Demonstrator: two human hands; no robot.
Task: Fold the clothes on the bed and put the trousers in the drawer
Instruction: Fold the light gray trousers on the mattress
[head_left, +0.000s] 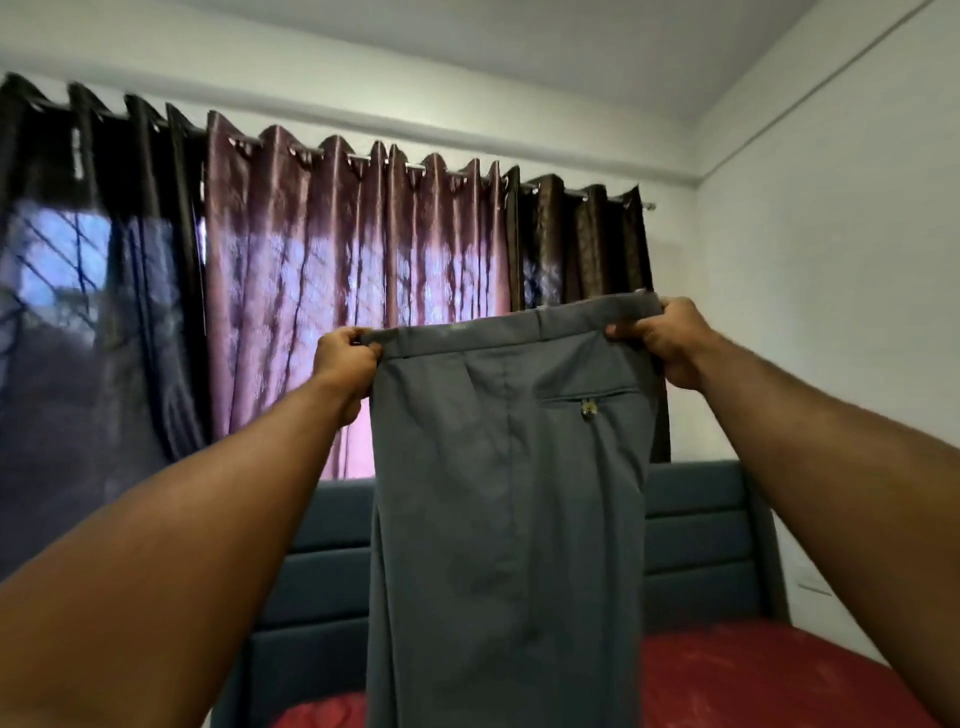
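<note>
Curled fingers of the right hand clamp one end of the waistband, and the left hand pinches the other end, thumb and fingers closed tight on the cloth. Between the two hands, one pair of grey-blue woven trousers hangs at arm's length, held up in the air above the bed, waistband stretched level and slightly higher on the right. One welt back pocket with one small button faces the camera; the legs drop straight down together and run out of view at the bottom edge. Two bare forearms reach in from the lower corners. Behind the trousers stands one dark teal padded headboard, with a red bedsheet below it. On the wall beyond, shiny mauve and dark brown curtains hang from one metal rod.
</note>
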